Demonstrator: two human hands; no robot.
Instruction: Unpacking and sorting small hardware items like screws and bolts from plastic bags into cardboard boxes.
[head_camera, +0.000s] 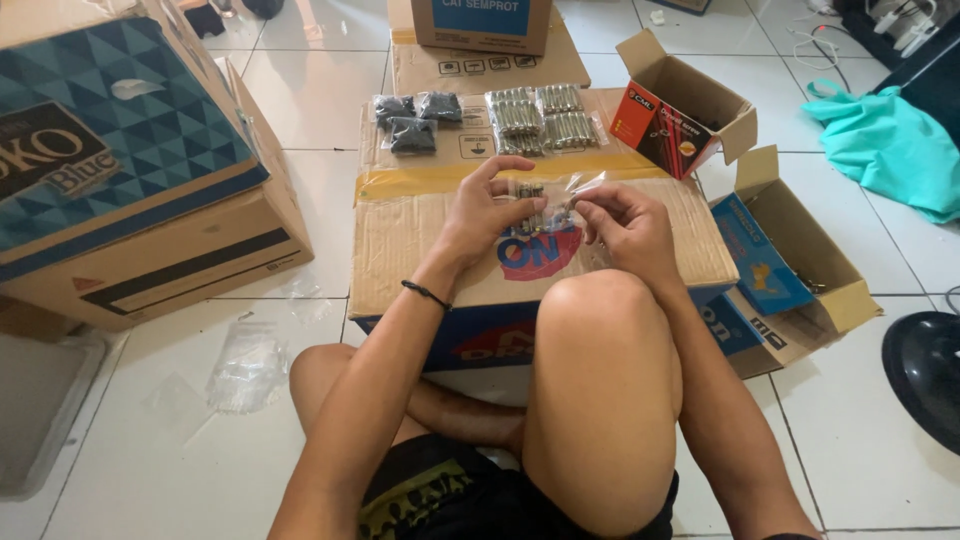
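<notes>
Sitting cross-legged on the white tile floor (860, 440), the person works over a flattened cardboard box (420, 245) used as a work surface.

Left hand (490, 215): fingers pinched on the left edge of a small clear plastic bag (548, 195), index finger raised above it. Black band on that wrist.

Right hand (630, 225): fingers closed on the right side of the same bag. Bag sits between both hands, held just above the box top, dead centre of the view. Small metallic screws show inside it; cannot tell how many.

At 12 o'clock from the hands, on the far edge of the box: a cluster of filled bags of silver screws (540, 120). At 11 o'clock, just beside those: three bags of dark parts (410, 120).

At 1 o'clock: an open red-and-black carton (680, 125), flaps up, tilted toward the person.

At 3 o'clock: an open brown carton (800, 260) with a blue packet inside, touching the work box's right side.

At 9 to 10 o'clock: a large carton with a blue patterned top (120, 150), well apart from the hands.

At 7 o'clock on the floor: loose empty clear bags (245, 365).

At 2 o'clock, far: teal cloth (890, 145) on the floor.
</notes>
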